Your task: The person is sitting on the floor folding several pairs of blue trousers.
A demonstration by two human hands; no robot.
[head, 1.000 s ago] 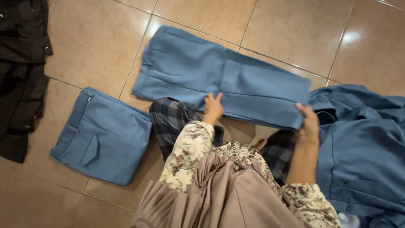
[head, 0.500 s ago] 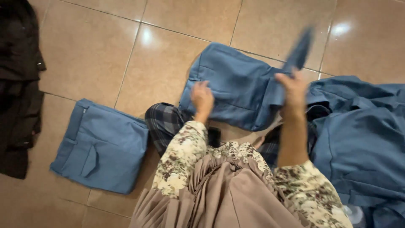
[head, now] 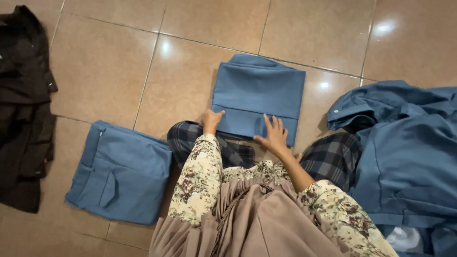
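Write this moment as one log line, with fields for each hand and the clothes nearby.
left hand: flat on folded blue trousers | right hand: flat on same | second folded blue trousers: on tiled floor | blue pile: beside

Folded trousers [head: 259, 97]: flat on the tiled floor [head: 119, 71], at the middle of the view, directly ahead of the person's knees. Left hand [head: 211, 120]: on the near left corner of that fold. Right hand [head: 273, 135]: flat on its near edge, right of the left hand. Second folded pair [head: 119, 171]: on the floor to the left, beside the person's left knee, apart from the first. Pile of dark clothes [head: 24, 104]: along the left edge of the floor, beyond the second pair. Heap of unfolded garments [head: 404, 152]: on the floor at the right, against the person's right knee.
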